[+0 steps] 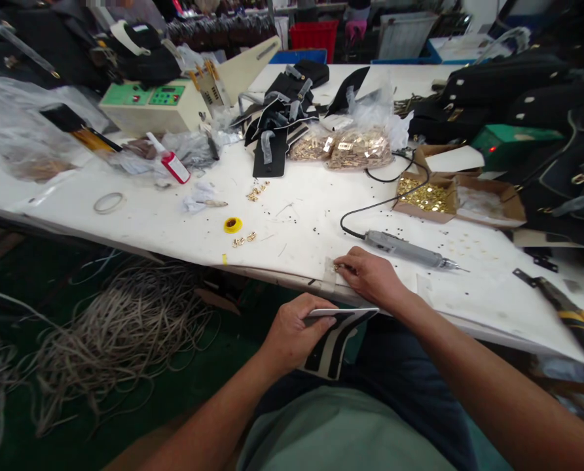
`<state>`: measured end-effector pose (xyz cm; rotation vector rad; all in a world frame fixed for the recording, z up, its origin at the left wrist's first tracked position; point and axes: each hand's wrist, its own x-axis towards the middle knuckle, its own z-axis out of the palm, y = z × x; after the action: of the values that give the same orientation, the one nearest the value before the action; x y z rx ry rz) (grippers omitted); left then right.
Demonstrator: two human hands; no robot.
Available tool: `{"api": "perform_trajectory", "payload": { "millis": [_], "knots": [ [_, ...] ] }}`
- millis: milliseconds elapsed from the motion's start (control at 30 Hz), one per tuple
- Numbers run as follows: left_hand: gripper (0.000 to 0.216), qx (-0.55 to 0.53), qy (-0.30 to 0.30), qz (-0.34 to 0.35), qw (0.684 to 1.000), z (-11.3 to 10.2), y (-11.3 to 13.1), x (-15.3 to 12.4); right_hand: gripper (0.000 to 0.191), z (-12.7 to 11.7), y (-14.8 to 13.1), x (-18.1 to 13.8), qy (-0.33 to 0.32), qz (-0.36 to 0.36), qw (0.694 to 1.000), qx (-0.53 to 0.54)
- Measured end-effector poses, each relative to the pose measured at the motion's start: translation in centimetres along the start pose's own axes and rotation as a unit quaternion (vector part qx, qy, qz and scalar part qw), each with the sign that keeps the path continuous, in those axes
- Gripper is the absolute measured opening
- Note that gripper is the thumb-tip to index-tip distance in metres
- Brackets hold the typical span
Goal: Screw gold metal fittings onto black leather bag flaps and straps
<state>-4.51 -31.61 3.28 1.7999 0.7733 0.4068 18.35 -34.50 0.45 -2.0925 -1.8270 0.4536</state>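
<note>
My left hand (296, 330) is closed on the edge of a flat black-and-white panel (336, 347), held tilted over my lap in front of the table edge. At the table's front edge, the fingers of my right hand (370, 275) are pinched together around a small shiny metal piece (338, 267), mostly hidden by the fingertips. Clear tape (330, 275) lies under those fingertips. Just beyond my right hand rests a grey electric screwdriver (400, 247) with its bit pointing right. Small gold fittings (245, 240) lie in a loose group to the left, by a yellow tape roll (232, 226).
Cardboard boxes hold gold pieces (427, 195) at the right. Bags of metal parts (361, 147) and black panels (271, 154) sit at the back. A red bottle (174, 167) stands tilted at left; pliers (567, 314) lie at right. Cord heaps (120, 333) cover the floor.
</note>
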Motion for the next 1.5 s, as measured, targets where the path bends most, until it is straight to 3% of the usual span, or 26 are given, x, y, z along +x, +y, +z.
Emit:
{"api": "perform_trajectory", "payload": {
  "millis": [100, 233, 433, 600, 667, 867, 1133, 1333, 1500],
  "knots": [
    [0.013, 0.002, 0.017, 0.009, 1.0, 0.0, 0.1, -0.3, 0.021, -0.1, -0.2, -0.1, 0.023, -0.014, 0.999, 0.044],
    [0.012, -0.009, 0.033, 0.078, 0.996, -0.2, 0.2, -0.8, 0.02, -1.7, -1.2, -1.1, -0.003, 0.023, 0.975, 0.223],
    [0.012, 0.007, 0.01, 0.201, 0.979, -0.2, 1.3, -1.3, 0.032, -5.7, -3.0, -4.3, -0.217, 0.067, 0.855, 0.466],
    [0.019, 0.018, -0.008, 0.265, 0.964, 0.4, 2.7, -1.7, 0.034, -6.4, -2.9, -6.7, -0.248, 0.099, 0.803, 0.533],
    [0.021, 0.02, -0.008, 0.29, 0.957, 0.6, 3.2, -1.9, 0.034, -6.6, -2.8, -7.7, -0.232, 0.098, 0.801, 0.543],
    [0.021, 0.041, 0.004, 0.351, 0.935, 1.4, 4.2, -2.7, 0.023, -8.1, -3.0, -10.5, -0.187, 0.038, 0.842, 0.505],
    [0.022, 0.057, -0.034, 0.376, 0.924, 2.4, 5.0, -3.3, 0.031, -7.8, -2.1, -12.5, -0.238, 0.122, 0.781, 0.565],
    [0.021, 0.063, -0.042, 0.369, 0.926, 2.8, 5.1, -3.3, 0.027, -8.1, -1.8, -13.2, -0.23, 0.086, 0.803, 0.544],
    [0.02, 0.069, -0.037, 0.367, 0.927, 2.9, 5.5, -3.1, 0.032, -8.2, -1.9, -13.7, -0.209, 0.1, 0.809, 0.54]
  ]
}}
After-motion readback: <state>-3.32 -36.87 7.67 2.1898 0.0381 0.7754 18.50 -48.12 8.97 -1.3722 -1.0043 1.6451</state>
